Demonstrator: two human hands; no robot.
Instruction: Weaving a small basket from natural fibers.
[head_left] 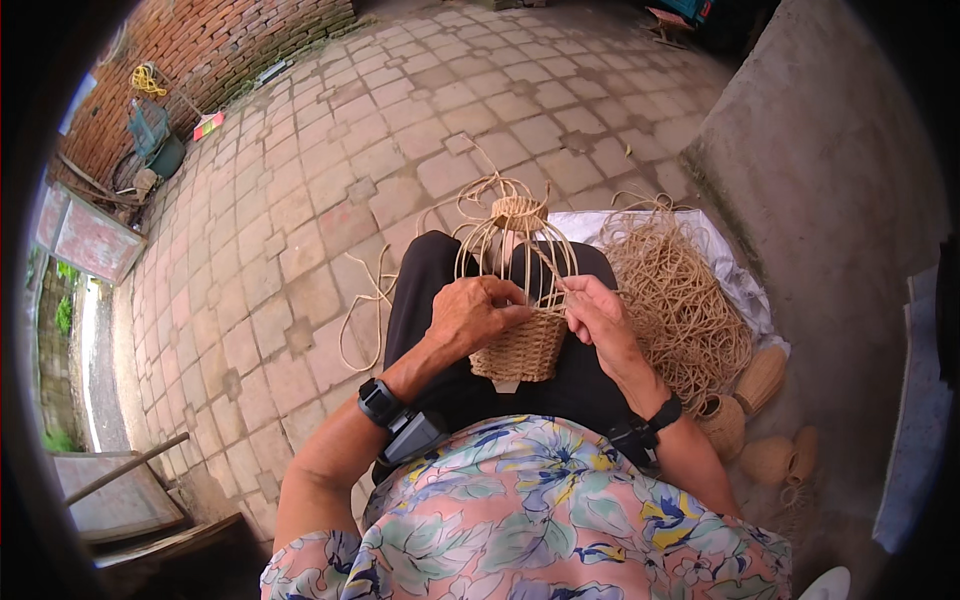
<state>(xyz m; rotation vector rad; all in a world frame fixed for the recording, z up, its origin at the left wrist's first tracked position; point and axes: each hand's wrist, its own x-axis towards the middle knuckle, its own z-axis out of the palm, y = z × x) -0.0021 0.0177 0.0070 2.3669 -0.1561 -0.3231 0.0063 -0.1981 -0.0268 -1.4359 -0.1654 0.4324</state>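
A small half-woven basket (521,348) of tan cord rests on my lap. Bare upright ribs (490,245) arch from its woven lower part up to a knotted top (519,211). My left hand (472,313) grips the basket's woven rim from the left. My right hand (598,318) pinches a weaving strand (547,265) at the rim's right side. Loose cord ends (372,296) trail from the basket onto the paving at my left.
A tangled heap of tan cord (680,300) lies on a white cloth (715,250) at my right. Several finished woven pieces (760,378) sit by the concrete wall (830,170). Brick paving (300,200) stretches ahead; clutter and a brick wall (200,50) stand far left.
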